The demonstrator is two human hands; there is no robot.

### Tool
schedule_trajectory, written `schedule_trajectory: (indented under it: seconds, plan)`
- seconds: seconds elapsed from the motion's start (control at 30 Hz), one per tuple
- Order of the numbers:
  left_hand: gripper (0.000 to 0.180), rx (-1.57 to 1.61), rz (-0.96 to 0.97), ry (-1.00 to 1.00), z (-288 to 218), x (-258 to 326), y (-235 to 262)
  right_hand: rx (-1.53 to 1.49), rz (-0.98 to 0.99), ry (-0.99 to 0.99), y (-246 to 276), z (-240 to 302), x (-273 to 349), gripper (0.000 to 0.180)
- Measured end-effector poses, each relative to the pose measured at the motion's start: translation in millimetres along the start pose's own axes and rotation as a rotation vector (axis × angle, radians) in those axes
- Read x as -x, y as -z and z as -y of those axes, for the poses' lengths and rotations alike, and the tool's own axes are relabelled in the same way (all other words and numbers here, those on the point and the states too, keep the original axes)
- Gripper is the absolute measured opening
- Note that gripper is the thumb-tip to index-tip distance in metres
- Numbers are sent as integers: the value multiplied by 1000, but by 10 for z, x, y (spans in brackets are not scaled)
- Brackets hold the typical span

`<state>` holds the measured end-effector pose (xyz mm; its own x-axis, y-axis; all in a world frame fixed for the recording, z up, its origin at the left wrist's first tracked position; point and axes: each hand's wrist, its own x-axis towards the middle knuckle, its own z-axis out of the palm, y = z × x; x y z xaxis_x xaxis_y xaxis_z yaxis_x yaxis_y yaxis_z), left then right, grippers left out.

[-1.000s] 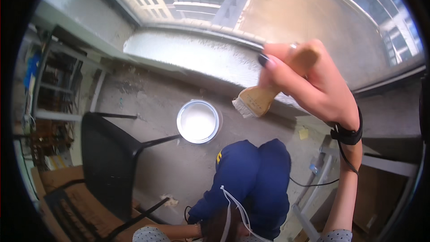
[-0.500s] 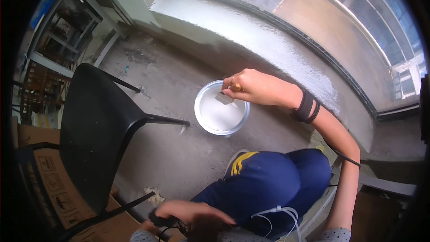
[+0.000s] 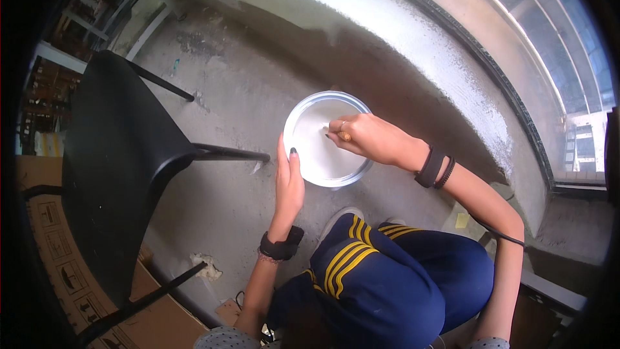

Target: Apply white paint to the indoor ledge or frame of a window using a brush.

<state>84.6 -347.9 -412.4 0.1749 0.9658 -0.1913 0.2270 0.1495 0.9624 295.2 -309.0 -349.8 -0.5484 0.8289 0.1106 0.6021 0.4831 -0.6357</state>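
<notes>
A round bucket [image 3: 298, 169] of white paint [image 3: 316, 152] stands on the floor in front of me. My left hand [image 3: 289, 184] grips its left rim, with the thumb over the inner edge and the fingers along the outside. Over the right side of the bucket, my right hand [image 3: 371, 139] is closed around a paintbrush. A yellow-brown bit, seemingly the brush's handle, shows between the fingers. The brush's lower end is hidden by the hand and the paint.
A black chair [image 3: 123, 155] stands at the left, its legs reaching toward the bucket. Cardboard [image 3: 155, 310] lies beneath it. A low wall ledge [image 3: 413, 58], partly coated white, runs along the window at the right. My bent knees [image 3: 387, 284] are close below the bucket.
My left hand has come up from near my lap to hold the bucket's rim. My right hand has gone lower into the bucket, and the brush's flat end is no longer visible.
</notes>
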Motion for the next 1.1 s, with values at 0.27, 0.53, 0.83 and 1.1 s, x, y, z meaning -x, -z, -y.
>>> schedule_trajectory:
  seconds: [0.27, 0.53, 0.83, 1.1]
  plan:
    - [59, 51, 39, -28, 170, -32, 368, -278, -17, -184, -41, 114, 70, 24]
    - [66, 832, -47, 203, -188, 626, 877, -311, -160, -347, 246, 128, 259, 26]
    - [64, 1276, -13, 170, -236, 862, 960, -382, -146, -379, 222, 174, 279, 29]
    - [65, 1180, -11, 166, -238, 903, 940, -397, -157, -376, 226, 182, 283, 30]
